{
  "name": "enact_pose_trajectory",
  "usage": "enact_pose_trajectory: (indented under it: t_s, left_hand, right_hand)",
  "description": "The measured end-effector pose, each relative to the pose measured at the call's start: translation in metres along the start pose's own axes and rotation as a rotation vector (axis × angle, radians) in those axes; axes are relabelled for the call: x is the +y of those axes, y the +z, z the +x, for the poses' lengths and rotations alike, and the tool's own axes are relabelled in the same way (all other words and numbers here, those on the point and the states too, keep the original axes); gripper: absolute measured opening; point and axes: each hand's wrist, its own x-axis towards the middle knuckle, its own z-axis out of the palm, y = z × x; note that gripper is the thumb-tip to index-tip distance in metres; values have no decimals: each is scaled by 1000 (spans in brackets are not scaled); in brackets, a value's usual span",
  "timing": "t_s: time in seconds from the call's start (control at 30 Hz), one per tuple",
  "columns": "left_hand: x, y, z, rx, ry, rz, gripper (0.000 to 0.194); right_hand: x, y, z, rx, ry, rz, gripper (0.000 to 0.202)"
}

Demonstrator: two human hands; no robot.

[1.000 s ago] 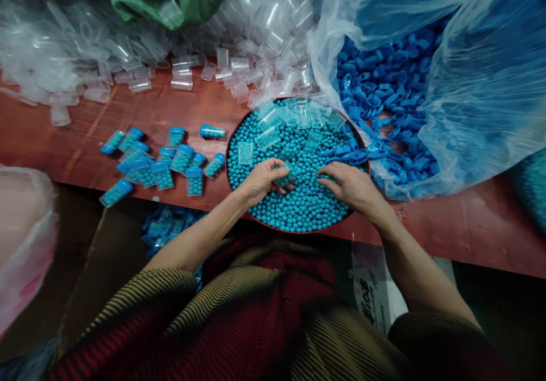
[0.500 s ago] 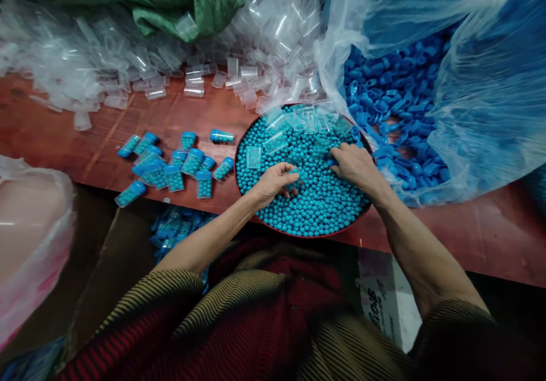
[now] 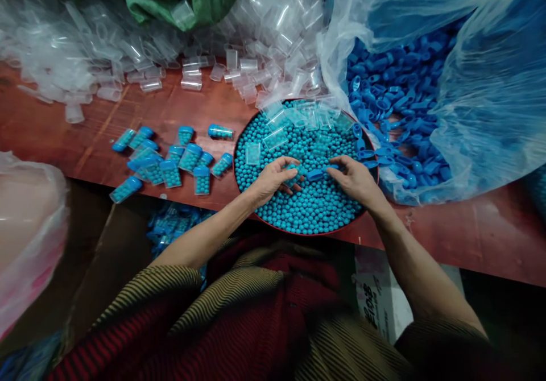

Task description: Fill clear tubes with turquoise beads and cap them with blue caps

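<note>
A round red tray [image 3: 316, 232] full of small teal beads [image 3: 311, 205] sits at the table's near edge. Over the beads, my left hand [image 3: 269, 179] grips a small clear container partly filled with beads [image 3: 291, 172]. My right hand [image 3: 355, 178] pinches a blue cap [image 3: 316, 173] and holds it right beside the container's open end. Several empty clear containers [image 3: 275, 137] lie on the beads at the tray's far side.
Filled, capped containers [image 3: 170, 159] lie in a group left of the tray. A heap of empty clear containers [image 3: 140, 62] runs along the back. A plastic bag of blue caps [image 3: 396, 102] is open at right. More filled containers [image 3: 170, 227] sit below the table's edge.
My right hand came back from the blue caps at the tray's right rim with one cap and moved it next to the container in my left hand.
</note>
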Motion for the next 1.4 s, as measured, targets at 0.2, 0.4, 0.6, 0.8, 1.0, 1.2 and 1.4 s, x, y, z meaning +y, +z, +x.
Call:
enact_pose_trajectory:
  t_s: [0.2,0.4,0.6,0.8,1.0,1.2,1.4]
  left_hand:
    - [0,0,-1,-19,20,44,38]
    - [-4,-1,0,-35,42,87,43]
    - [-4,2,1,7,112,114,39]
    - [-2,3,-1,8,144,69,43]
    - [-2,1,-4,-43,162,61,54]
    - [-6,-1,-3,-75,166,78,60]
    - [-7,0,-4,-106,182,76,64]
  right_hand:
    - [-18,-2,-9,40,-371,-582,36]
    - [-19,18,5,26,-415,-651,22]
    - [-28,17,-2,104,-419,-443,24]
    - [-43,24,-21,94,-581,-259,30]
    - [-44,18,-20,259,-516,-64,22]
    - [-44,13,-19,410,-524,23,12]
    - [-41,19,-20,292,-627,42,9]
